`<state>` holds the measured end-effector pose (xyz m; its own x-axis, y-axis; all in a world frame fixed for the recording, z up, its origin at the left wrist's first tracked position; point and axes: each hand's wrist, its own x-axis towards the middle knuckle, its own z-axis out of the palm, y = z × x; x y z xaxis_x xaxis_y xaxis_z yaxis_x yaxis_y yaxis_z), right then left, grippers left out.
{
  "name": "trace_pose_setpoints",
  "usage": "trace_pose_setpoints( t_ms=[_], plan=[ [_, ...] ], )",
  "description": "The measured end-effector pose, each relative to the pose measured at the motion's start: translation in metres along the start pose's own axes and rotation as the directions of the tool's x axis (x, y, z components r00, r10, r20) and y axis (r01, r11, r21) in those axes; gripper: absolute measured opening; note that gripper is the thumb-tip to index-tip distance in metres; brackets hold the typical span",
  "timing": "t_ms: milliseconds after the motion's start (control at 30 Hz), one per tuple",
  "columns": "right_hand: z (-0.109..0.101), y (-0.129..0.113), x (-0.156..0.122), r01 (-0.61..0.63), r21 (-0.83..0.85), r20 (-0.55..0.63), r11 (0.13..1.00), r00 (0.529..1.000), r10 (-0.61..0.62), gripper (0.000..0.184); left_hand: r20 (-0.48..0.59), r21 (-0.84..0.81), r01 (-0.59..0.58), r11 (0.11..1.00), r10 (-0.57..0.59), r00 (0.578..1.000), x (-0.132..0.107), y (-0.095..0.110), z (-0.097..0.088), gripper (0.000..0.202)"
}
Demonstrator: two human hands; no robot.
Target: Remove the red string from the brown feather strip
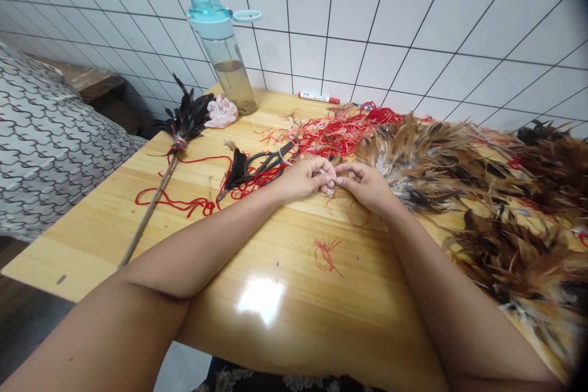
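Over the middle of the table, my left hand [309, 179] and my right hand [362, 184] meet with fingertips pinched together. A small pale, fluffy bit [331, 192] shows under the left fingers; its kind is too small to tell. Thin red thread [359, 215] curls just below the right hand, and I cannot tell whether the hand grips it. Left of my hands lie black-handled scissors [264, 163], a black feather [237, 168] and red cord [195, 203]. Brown feathers [413, 159] spread close to the right hand.
A water bottle [229, 67] stands by the tiled wall beside a pink scrunchie [222, 111]. A stick with black feathers [158, 196] lies left. Behind my hands are a red thread heap [340, 131] and a marker [318, 98]. More dark brown feathers [519, 251] cover the right side.
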<state>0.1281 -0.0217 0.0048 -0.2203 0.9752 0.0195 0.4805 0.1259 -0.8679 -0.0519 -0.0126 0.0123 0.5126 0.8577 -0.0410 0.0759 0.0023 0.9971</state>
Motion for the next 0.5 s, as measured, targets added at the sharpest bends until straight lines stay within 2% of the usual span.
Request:
trace_pose_setpoints(
  t_ms=[100,267,400,500],
  plan=[
    [0.0002,0.0009,0.0,0.051,-0.124,0.026,0.991,0.999,-0.048,0.025,-0.015,0.004,-0.015,1.0,0.015,1.0,0.0006,-0.0019,0.0006,0.006],
    [0.004,0.0022,-0.0007,0.157,-0.312,-0.047,0.937,0.982,-0.181,0.015,-0.067,0.025,0.041,0.999,-0.039,0.997,0.0023,-0.005,0.005,0.005],
    [0.0051,-0.0005,-0.0025,0.199,-0.457,-0.069,0.867,0.964,-0.258,0.021,-0.061,-0.008,0.065,0.998,-0.066,0.996,0.0017,-0.0049,0.0073,0.002],
    [0.0045,-0.005,-0.0046,0.238,-0.51,-0.052,0.826,0.951,-0.306,0.024,-0.069,-0.056,0.063,0.996,-0.067,0.995,0.0009,-0.0039,0.0082,0.009]
  ],
)
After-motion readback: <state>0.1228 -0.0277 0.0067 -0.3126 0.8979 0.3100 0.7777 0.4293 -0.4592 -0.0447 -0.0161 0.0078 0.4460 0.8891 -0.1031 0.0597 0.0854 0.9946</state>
